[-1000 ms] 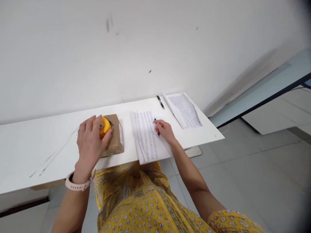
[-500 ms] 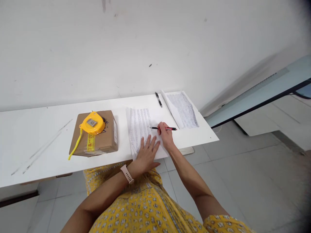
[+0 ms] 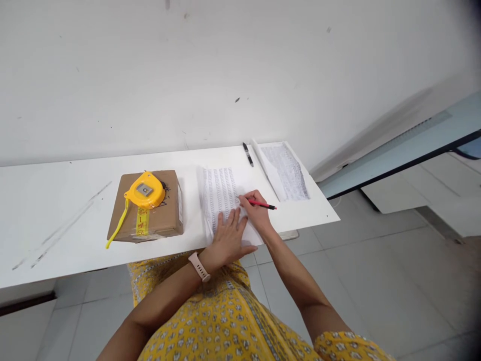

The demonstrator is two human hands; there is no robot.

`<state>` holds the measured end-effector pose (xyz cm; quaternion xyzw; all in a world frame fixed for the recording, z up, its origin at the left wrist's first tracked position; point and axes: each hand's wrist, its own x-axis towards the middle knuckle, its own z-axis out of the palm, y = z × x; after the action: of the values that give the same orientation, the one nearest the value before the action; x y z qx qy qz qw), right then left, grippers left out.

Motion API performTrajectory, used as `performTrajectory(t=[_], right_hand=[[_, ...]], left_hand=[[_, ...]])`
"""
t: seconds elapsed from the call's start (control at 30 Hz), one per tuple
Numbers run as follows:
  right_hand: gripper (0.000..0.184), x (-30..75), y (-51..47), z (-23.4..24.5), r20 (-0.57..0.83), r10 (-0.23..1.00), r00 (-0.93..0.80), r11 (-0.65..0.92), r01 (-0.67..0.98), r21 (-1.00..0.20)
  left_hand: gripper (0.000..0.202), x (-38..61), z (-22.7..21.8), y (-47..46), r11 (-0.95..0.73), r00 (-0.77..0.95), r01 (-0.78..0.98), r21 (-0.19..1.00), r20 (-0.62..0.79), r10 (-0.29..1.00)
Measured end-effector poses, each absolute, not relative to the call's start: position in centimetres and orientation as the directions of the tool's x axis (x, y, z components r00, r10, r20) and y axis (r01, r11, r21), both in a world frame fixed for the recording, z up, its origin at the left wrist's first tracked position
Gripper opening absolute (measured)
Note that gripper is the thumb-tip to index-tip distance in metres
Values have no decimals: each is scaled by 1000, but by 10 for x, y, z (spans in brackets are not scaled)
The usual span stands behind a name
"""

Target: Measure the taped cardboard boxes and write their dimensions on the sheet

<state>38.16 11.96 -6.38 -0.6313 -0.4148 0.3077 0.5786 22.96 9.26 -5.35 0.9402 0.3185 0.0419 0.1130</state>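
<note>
My left hand [image 3: 227,238] lies flat with fingers spread on the near part of a printed sheet of paper [image 3: 220,193] on the white table [image 3: 60,220]. My right hand [image 3: 257,210] is closed round a red pen [image 3: 263,204], whose tip rests on the sheet's right side. To the left stands a brown cardboard box [image 3: 161,215] with a yellow tape measure [image 3: 145,190] on top; its yellow strap hangs over the box's left edge.
A black pen [image 3: 248,154] and a second printed sheet [image 3: 285,170] lie at the table's far right corner. A white wall rises behind the table. A glass-topped desk [image 3: 406,145] stands to the right over grey floor tiles.
My left hand let go of the tape measure on the box and moved right to lie flat on the sheet. My right hand turned the red pen and brought its tip to the paper.
</note>
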Motion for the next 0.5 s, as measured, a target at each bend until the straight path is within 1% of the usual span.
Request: performTrajectory(t=[0.07,0.17,0.27,0.5], right_hand=[[28,382,120,-65,116,859,499,11,208,-978],[31,383,120,-66,169,846,506,22,282,-959],[29,382,119,-65,174,856,486,13,316,-949],[29,381,120,-63,155,864,479,-7,319,-948]], left_hand=[[82,228,-54,96,-758,783,597,261,16,622],[71,225,-58,97,-768,781,593,243,61,622],[71,223,-61,96,-770,778,595,229,78,624],[71,227,-57,96,-758,767,614,222,59,639]])
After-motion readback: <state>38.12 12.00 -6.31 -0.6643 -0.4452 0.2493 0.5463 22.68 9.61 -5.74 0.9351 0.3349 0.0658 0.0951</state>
